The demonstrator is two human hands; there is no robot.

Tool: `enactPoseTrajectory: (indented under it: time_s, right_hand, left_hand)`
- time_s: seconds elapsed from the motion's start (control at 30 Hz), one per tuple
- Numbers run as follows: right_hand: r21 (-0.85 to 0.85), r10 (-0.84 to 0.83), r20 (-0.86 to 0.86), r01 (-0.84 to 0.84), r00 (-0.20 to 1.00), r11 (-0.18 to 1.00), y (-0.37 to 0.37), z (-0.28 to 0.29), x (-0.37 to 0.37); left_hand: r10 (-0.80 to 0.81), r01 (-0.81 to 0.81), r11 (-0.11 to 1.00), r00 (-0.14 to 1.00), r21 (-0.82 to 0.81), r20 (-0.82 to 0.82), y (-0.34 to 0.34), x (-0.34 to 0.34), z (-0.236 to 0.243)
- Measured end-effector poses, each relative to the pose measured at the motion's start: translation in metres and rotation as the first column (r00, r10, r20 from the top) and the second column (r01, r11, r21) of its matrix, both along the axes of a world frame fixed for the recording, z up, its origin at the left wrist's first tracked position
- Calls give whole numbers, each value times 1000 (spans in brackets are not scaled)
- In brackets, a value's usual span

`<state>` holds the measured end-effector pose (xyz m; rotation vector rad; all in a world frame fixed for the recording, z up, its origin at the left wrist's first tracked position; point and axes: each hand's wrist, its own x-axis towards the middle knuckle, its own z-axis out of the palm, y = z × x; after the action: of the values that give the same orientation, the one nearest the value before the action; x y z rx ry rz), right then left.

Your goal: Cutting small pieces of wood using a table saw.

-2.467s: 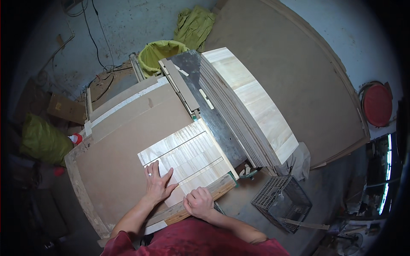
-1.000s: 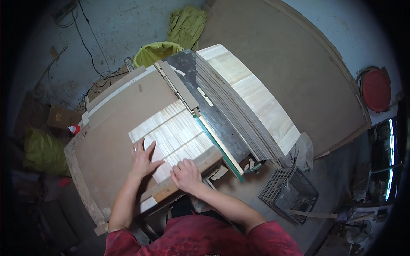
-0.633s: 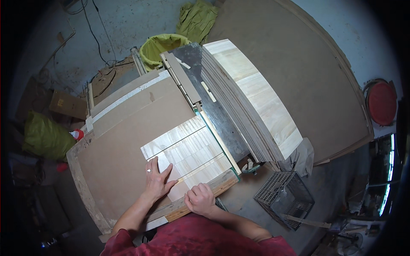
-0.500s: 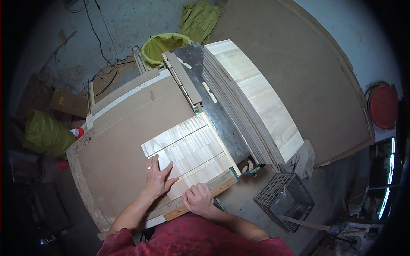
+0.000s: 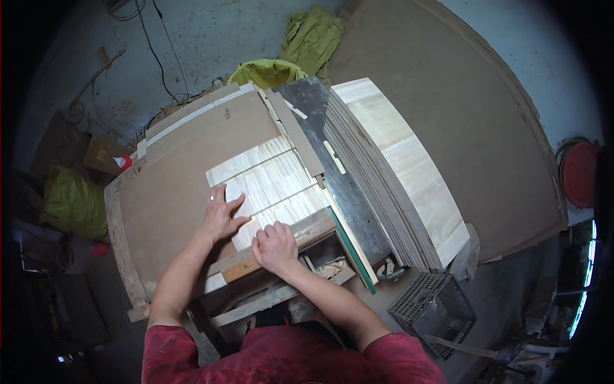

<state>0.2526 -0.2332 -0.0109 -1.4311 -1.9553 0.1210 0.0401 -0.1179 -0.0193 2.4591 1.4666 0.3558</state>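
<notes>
A pale wooden panel (image 5: 268, 176) with two long dark grooves lies flat on the brown board tabletop (image 5: 160, 192). My left hand (image 5: 224, 214) rests at the panel's left edge, fingers spread and a ring on one of them. Closed, my right hand (image 5: 276, 246) presses at the panel's near edge, over a wooden bar (image 5: 243, 265) along the front of the tabletop. What its curled fingers hold, if anything, is hidden. Along the panel's right side runs a narrow brown fence strip (image 5: 295, 137), beside a dark metal surface (image 5: 348, 192).
A stack of boards with a pale top (image 5: 409, 153) stands on the right. Small wood offcuts (image 5: 334, 157) lie on the metal. A black plastic crate (image 5: 432, 310) sits on the floor, lower right. Yellow-green sacks (image 5: 73, 198) are at the left and back.
The tabletop and panel have slid away from me, both hands moving along with them. The panel now lies beside the fence strip, and a gap with wood scraps shows below the front bar.
</notes>
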Motion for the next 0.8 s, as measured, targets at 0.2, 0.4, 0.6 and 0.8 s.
enactPoseTrajectory:
  time_s: [0.2, 0.4, 0.6, 0.8]
  right_hand:
    - [-38, 3, -5, -3, 1000, 999, 86, -2, -32]
    - [-83, 14, 27, -11, 1000, 996, 106, -4, -43]
    - [-91, -15, -2, 14, 1000, 996, 60, 1, -31]
    - [-67, -23, -11, 22, 1000, 997, -40, 7, -9]
  left_hand:
    - [99, -107, 992, 989, -72, -115, 90, -29, 0]
    - [142, -167, 975, 976, -146, -166, 105, -36, 8]
    - [116, -137, 983, 980, -125, -160, 63, -23, 14]
    - [50, -55, 997, 995, -57, -86, -36, -4, 13]
